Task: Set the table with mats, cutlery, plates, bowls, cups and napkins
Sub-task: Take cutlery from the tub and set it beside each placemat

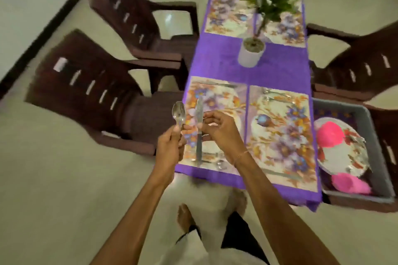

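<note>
Grips spoon (178, 113) in left hand (172, 143) | pinches knife (199, 118) in right hand (217, 129), blade pointing away | mat (221, 97) straight below knife, right nearer

Getting boxed in by brown chairs (90, 92) along both table (217, 58) sides, dodging a potted plant (251, 55) mid-table, finding open floor (64, 189) at the near end.

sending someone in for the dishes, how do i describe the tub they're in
Find the purple-clothed table and go to its near right corner. Right beside it, on a brown chair, sits a grey plastic tub. It alone holds dishes: a floral plate and bright pink crockery.
</note>
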`<control>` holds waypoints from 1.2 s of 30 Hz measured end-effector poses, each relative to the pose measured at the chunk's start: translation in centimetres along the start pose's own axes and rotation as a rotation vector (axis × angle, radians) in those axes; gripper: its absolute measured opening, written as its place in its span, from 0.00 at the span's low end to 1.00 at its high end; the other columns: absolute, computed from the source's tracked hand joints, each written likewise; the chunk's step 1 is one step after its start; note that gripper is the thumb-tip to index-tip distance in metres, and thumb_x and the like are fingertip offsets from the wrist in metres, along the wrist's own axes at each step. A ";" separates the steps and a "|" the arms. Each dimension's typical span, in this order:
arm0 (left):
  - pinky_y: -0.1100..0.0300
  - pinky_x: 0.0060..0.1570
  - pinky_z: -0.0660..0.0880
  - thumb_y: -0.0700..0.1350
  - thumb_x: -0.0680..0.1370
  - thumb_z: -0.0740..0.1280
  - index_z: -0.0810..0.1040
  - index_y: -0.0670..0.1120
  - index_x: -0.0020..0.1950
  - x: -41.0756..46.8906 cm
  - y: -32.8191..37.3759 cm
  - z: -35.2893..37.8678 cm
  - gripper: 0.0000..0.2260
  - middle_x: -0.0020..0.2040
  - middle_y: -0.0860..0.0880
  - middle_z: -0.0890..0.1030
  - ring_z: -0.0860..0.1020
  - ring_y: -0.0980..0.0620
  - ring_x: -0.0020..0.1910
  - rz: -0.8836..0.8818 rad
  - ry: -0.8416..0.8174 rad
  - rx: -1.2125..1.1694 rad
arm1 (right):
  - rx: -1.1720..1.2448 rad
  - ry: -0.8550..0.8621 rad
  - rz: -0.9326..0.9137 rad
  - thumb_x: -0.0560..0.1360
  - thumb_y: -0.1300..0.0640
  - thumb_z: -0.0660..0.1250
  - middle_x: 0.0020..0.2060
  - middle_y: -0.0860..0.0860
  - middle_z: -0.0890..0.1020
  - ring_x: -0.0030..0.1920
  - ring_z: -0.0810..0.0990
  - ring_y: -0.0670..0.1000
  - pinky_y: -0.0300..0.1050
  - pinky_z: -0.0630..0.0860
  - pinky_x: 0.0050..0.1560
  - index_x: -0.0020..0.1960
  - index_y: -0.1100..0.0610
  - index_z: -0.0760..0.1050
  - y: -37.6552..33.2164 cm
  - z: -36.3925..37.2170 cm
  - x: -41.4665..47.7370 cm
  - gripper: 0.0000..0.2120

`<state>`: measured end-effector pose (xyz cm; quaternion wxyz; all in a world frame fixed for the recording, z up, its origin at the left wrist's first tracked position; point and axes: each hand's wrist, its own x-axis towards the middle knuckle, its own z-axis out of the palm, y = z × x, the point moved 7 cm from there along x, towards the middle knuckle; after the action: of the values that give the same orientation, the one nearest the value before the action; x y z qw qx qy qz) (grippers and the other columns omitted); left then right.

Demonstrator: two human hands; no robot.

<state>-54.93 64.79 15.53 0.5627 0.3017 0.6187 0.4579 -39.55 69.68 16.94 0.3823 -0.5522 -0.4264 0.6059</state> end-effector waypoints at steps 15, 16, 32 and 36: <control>0.64 0.23 0.59 0.55 0.86 0.59 0.74 0.47 0.44 4.4 3.8 -31.5 0.16 0.31 0.51 0.68 0.61 0.57 0.25 -0.077 0.334 -0.128 | -0.064 -0.361 0.013 0.76 0.67 0.73 0.43 0.54 0.84 0.42 0.88 0.58 0.48 0.85 0.42 0.56 0.64 0.78 -2.0 34.0 6.8 0.10; 0.64 0.23 0.61 0.57 0.84 0.61 0.77 0.46 0.45 5.4 4.3 -32.9 0.17 0.31 0.52 0.69 0.63 0.58 0.24 -0.077 0.342 -0.093 | -0.054 -0.357 0.026 0.76 0.67 0.73 0.44 0.55 0.84 0.42 0.88 0.58 0.49 0.85 0.42 0.56 0.64 0.78 -2.0 35.3 7.8 0.10; 0.69 0.38 0.74 0.45 0.78 0.74 0.86 0.45 0.49 23.0 14.7 -45.3 0.05 0.41 0.49 0.88 0.84 0.60 0.37 -0.113 0.010 0.269 | 0.187 -0.066 0.052 0.77 0.68 0.72 0.45 0.63 0.82 0.45 0.87 0.61 0.54 0.86 0.43 0.58 0.68 0.74 -5.4 47.9 22.4 0.12; 0.63 0.41 0.75 0.47 0.79 0.74 0.87 0.47 0.49 29.7 16.5 -46.9 0.05 0.41 0.51 0.88 0.85 0.58 0.42 -0.106 -0.112 0.384 | 0.208 0.100 0.005 0.76 0.68 0.73 0.47 0.72 0.81 0.48 0.86 0.66 0.55 0.86 0.45 0.59 0.71 0.73 -5.4 49.1 26.1 0.15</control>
<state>-108.34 87.07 15.54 0.5518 0.3952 0.6774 0.2838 -91.02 91.28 14.36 0.4566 -0.5402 -0.3403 0.6197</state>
